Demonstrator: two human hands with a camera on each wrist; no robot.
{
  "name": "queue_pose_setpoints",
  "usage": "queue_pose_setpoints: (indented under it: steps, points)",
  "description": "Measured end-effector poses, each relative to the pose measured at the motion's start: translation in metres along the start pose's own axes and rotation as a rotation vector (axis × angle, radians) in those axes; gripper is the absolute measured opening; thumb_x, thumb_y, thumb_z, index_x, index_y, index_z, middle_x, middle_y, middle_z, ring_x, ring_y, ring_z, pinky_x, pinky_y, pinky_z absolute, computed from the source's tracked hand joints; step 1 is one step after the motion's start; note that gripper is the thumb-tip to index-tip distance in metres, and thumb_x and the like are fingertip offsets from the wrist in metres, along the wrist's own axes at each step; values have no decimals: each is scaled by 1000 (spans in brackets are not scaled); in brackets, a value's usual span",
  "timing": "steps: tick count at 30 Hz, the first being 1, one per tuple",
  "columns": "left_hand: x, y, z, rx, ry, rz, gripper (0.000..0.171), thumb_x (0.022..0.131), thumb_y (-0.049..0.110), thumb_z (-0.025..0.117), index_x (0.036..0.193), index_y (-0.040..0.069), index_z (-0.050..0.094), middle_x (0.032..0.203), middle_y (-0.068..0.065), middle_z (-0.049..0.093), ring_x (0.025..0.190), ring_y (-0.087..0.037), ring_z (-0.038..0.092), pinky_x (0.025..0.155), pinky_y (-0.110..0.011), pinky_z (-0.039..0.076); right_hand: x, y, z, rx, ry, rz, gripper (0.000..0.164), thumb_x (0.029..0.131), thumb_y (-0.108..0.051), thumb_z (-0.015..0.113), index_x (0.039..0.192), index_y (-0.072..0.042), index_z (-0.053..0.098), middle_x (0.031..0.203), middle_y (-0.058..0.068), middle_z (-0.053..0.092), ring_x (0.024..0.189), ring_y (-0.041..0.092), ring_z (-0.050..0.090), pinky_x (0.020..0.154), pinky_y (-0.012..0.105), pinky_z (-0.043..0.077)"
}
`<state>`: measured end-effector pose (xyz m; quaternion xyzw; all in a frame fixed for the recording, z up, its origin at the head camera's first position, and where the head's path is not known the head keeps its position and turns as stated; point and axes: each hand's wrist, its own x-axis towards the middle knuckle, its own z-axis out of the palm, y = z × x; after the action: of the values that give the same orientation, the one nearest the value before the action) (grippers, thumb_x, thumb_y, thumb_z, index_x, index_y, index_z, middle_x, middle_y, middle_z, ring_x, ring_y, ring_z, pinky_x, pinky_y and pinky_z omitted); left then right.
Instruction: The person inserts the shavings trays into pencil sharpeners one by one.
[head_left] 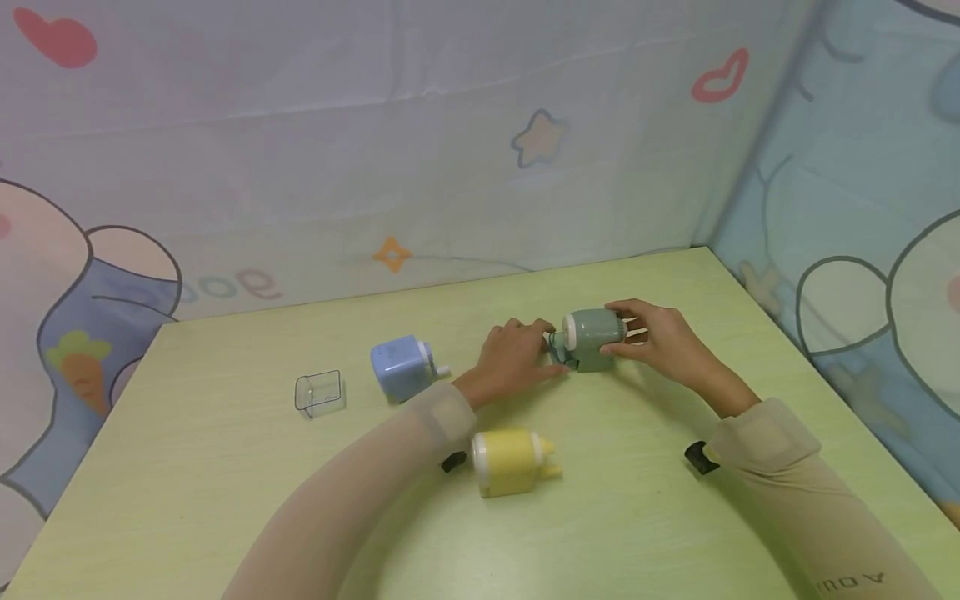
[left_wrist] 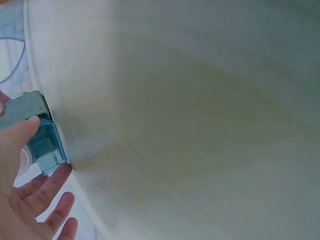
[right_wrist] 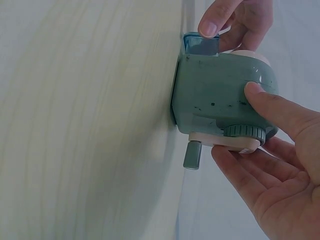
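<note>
A green crank pencil sharpener stands on the table towards the back right. My right hand grips its crank end, thumb on one side and fingers on the other; the crank handle and a ribbed knob show in the right wrist view. At the opposite end, my left hand pinches the clear bluish shavings drawer between thumb and forefinger. This drawer sticks partly out of the sharpener's body. The left hand's other fingers are spread apart in the left wrist view.
Left of the left hand stands a blue crank sharpener. Farther left lies a loose clear drawer. A yellow sharpener sits nearer, beside the left forearm. Printed cloth hangs behind the pale green table.
</note>
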<state>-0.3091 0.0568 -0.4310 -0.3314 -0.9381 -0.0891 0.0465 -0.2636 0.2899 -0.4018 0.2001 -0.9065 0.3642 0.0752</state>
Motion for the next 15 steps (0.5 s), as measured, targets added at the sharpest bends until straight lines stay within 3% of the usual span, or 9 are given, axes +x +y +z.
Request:
queue_pose_setpoints:
  steps: [15]
  points:
    - [5, -1, 3, -14, -18, 15, 69, 79, 63, 55, 128, 15, 46, 98, 11, 60, 90, -14, 46, 73, -30, 38, 0, 0, 0, 9, -5, -6, 58, 77, -18, 73, 126, -1, 46, 113, 20, 55, 92, 30, 58, 71, 39, 50]
